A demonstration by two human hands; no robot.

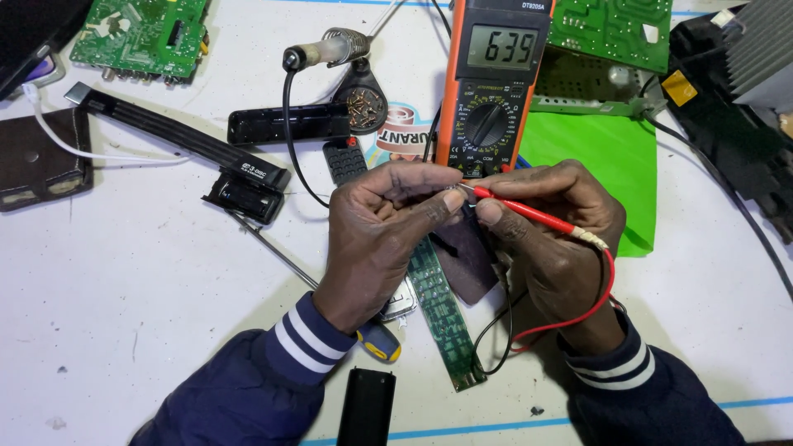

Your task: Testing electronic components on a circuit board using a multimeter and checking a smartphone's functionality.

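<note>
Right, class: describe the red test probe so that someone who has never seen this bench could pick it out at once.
Start at the orange multimeter standing at the top middle of the white table. Just below it the two hands meet; the red probe is the thin rod pinched in the right hand, tip towards the left hand. Unlike the black lead nearby, it trails a bright red wire.

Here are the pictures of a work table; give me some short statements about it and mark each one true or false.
1. The right hand holds a red probe. True.
2. The multimeter lies in front of the hands, its screen lit with digits. True.
3. The left hand grips the screwdriver. False: the screwdriver lies on the table under the left wrist.
4. The narrow green board stands upright. False: it lies flat below the hands.
5. A green sheet lies right of the multimeter. True.
</note>
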